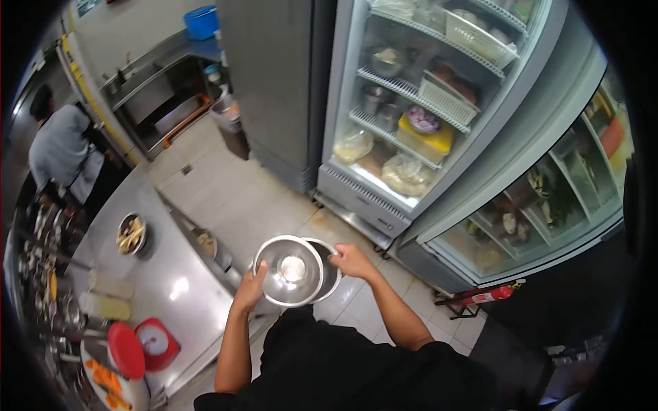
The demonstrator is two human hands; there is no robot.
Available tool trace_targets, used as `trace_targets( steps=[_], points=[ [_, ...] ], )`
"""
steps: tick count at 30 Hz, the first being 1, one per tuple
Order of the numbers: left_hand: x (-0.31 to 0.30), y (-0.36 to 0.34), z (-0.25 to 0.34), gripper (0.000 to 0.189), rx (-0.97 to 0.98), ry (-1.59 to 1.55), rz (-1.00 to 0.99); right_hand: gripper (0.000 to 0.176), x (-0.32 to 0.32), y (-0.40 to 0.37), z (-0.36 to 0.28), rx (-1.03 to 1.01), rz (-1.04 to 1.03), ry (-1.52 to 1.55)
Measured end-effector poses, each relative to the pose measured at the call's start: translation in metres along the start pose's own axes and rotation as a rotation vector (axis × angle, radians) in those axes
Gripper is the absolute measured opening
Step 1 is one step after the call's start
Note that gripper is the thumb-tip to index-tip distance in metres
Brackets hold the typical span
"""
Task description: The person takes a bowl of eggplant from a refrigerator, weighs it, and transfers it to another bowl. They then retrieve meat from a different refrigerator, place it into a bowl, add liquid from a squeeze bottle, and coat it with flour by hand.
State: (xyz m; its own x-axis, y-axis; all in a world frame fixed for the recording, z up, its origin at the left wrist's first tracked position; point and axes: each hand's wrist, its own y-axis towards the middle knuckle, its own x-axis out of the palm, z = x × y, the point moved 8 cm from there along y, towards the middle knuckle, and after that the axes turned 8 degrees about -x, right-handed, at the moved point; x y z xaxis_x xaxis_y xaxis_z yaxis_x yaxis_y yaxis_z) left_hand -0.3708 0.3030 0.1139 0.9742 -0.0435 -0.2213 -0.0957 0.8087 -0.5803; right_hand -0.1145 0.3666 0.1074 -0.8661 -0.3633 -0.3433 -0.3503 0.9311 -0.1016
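Two steel bowls are held in front of my body, one overlapping the other. My left hand (251,286) grips the rim of the nearer metal bowl (301,291), thumb over its edge; its shiny inside faces up. Partly hidden behind it, the second metal bowl (332,275) is pinched at its right rim by my right hand (351,260). Both bowls are above the tiled floor, beside the steel table (199,301).
On the table are a bowl of cut pieces (131,234), a red kitchen scale (156,344) and a board with orange pieces (110,383). Glass-door fridges (370,198) stand ahead, a fire extinguisher (483,295) to the right. A person (65,147) works at the far left.
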Motion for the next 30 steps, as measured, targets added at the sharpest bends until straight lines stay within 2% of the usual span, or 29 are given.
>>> trace_targets(
  steps=[2, 4, 5, 6, 7, 9, 10, 11, 12, 14, 15, 17, 20, 22, 24, 26, 28, 30],
  points=[
    [0.012, 0.020, 0.025, 0.056, 0.096, -0.071, -0.035, 0.026, 0.000, 0.031, 0.005, -0.015, -0.054, 0.064],
    [0.020, 0.058, 0.016, 0.054, -0.003, -0.102, -0.159, 0.028, 0.001, 0.066, 0.001, -0.058, -0.094, 0.090],
    [0.017, 0.078, 0.018, 0.053, 0.061, -0.169, -0.128, 0.029, 0.001, 0.087, 0.005, -0.051, -0.124, 0.066],
    [0.015, 0.100, 0.017, 0.053, 0.062, -0.175, -0.144, 0.032, 0.001, 0.105, 0.007, -0.038, -0.158, 0.041],
    [0.005, 0.121, 0.016, 0.053, 0.045, -0.152, -0.080, 0.032, -0.002, 0.124, 0.002, -0.021, -0.150, 0.027],
    [-0.012, 0.144, 0.022, 0.049, 0.015, -0.176, -0.007, 0.035, -0.001, 0.157, -0.003, 0.066, -0.229, 0.162],
    [-0.016, 0.154, 0.024, 0.049, -0.004, -0.179, -0.015, 0.037, -0.008, 0.176, -0.006, 0.044, -0.195, 0.158],
    [-0.026, 0.164, 0.031, 0.048, 0.064, -0.279, 0.017, 0.042, -0.016, 0.199, -0.010, 0.018, -0.163, 0.155],
    [-0.035, 0.172, 0.038, 0.046, 0.133, -0.374, 0.049, 0.043, -0.029, 0.222, -0.019, -0.014, -0.101, 0.091],
    [-0.045, 0.185, 0.043, 0.040, 0.104, -0.433, 0.034, 0.048, -0.062, 0.268, -0.036, -0.139, 0.053, -0.033],
    [-0.052, 0.191, 0.041, 0.037, 0.062, -0.459, 0.057, 0.052, -0.079, 0.291, -0.040, -0.107, 0.159, -0.022],
    [-0.061, 0.207, 0.033, 0.031, -0.003, -0.567, 0.044, 0.069, -0.112, 0.337, -0.058, -0.231, 0.363, -0.092],
    [-0.068, 0.228, 0.019, 0.031, -0.076, -0.698, 0.017, 0.081, -0.149, 0.415, -0.057, -0.383, 0.610, 0.008],
    [-0.077, 0.239, 0.020, 0.032, -0.086, -0.729, 0.085, 0.085, -0.164, 0.440, -0.078, -0.389, 0.738, -0.117],
    [-0.085, 0.240, 0.030, 0.032, -0.117, -0.870, 0.123, 0.082, -0.169, 0.463, -0.086, -0.458, 0.799, -0.141],
    [-0.099, 0.264, 0.013, 0.033, -0.129, -0.826, 0.147, 0.076, -0.168, 0.477, -0.082, -0.513, 0.933, -0.206],
    [-0.114, 0.280, 0.007, 0.037, -0.179, -0.897, 0.255, 0.068, -0.169, 0.476, -0.079, -0.470, 1.014, -0.140],
    [-0.122, 0.299, 0.022, 0.040, -0.166, -0.850, 0.221, 0.061, -0.168, 0.466, -0.087, -0.505, 1.052, -0.089]
  ],
)
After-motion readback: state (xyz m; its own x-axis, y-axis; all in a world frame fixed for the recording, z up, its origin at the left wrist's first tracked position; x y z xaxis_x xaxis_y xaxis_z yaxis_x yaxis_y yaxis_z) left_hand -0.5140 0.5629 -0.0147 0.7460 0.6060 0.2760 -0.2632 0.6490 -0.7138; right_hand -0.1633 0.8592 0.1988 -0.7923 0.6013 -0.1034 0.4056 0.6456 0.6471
